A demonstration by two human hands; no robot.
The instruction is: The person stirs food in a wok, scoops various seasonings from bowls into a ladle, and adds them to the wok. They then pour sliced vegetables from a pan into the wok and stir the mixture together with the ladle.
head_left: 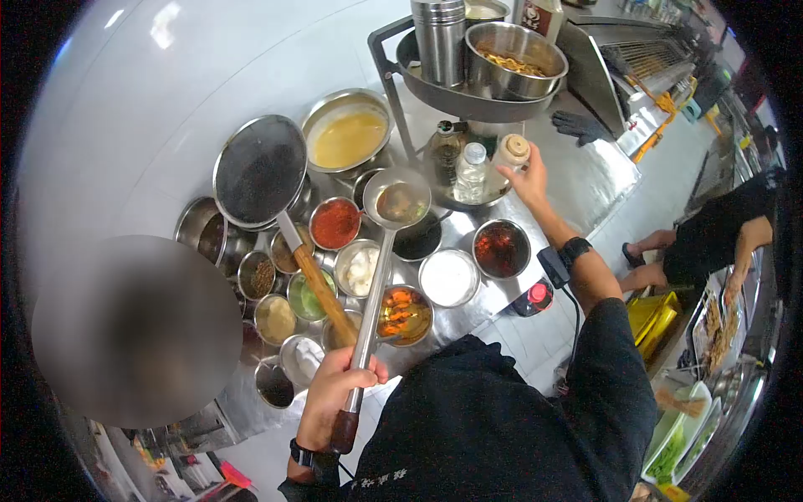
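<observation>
My left hand [333, 391] is closed around the long metal handle of a ladle [368, 322]. A little brownish liquid with bits sits in the ladle's bowl, which is over the seasoning containers. My right hand [529, 182] grips a small clear bottle [509, 154] with a tan lid, at the lower level of a round two-tier rack [473, 100]. Beside that bottle stand a clear bottle with a pale cap [473, 171] and a dark bottle [443, 153]. Below my right forearm is a bowl of dark red chili oil [502, 248].
A wooden-handled strainer [261, 171] rests near a bowl of yellow liquid [347, 140]. Several seasoning bowls crowd the steel table, including red powder [335, 223] and white powder [450, 278]. A red-capped bottle [535, 294] is near the edge. Another person [723, 213] is at the right.
</observation>
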